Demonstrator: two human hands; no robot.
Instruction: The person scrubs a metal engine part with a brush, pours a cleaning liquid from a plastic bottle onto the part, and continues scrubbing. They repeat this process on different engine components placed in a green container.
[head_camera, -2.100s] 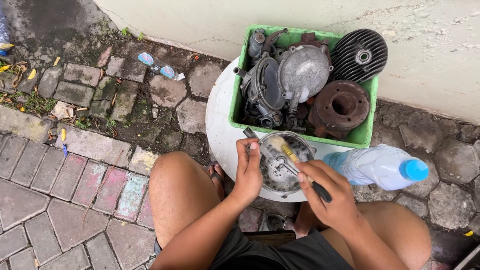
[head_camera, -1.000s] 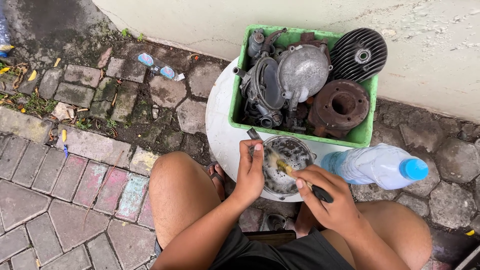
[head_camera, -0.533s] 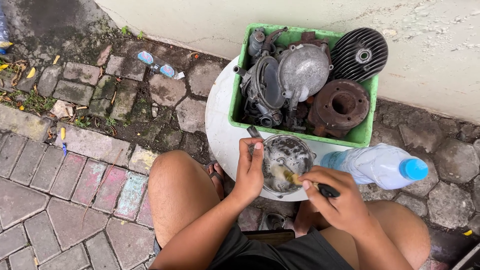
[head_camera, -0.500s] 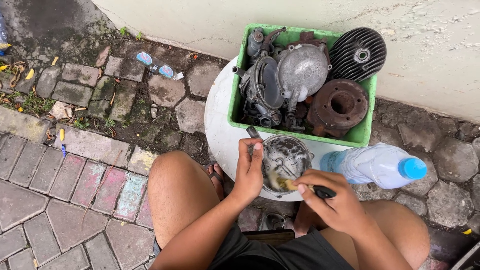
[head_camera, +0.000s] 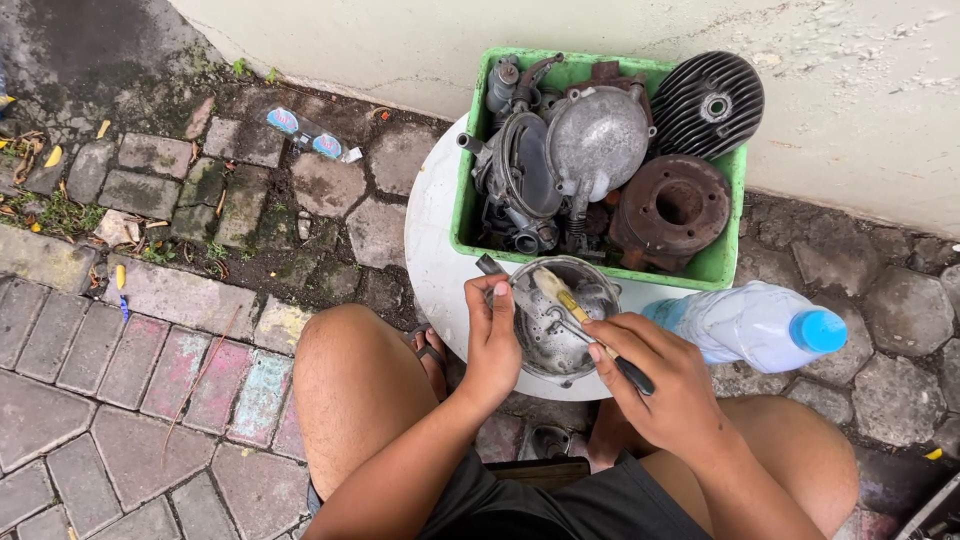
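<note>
The left hand (head_camera: 495, 340) is clamped on the rim of a round metal engine cover (head_camera: 560, 318), which sits at the near edge of the white round desk (head_camera: 432, 262). The right hand (head_camera: 665, 385) grips a small brush (head_camera: 580, 318) whose bristles rest inside the cover. Behind it stands a green crate (head_camera: 462, 215) of engine parts; a plastic bottle (head_camera: 745, 322) lies to the right

Green crate (head_camera: 466, 205), blue-capped bottle (head_camera: 760, 325), pastel-tinted paving (head_camera: 140, 370).
</note>
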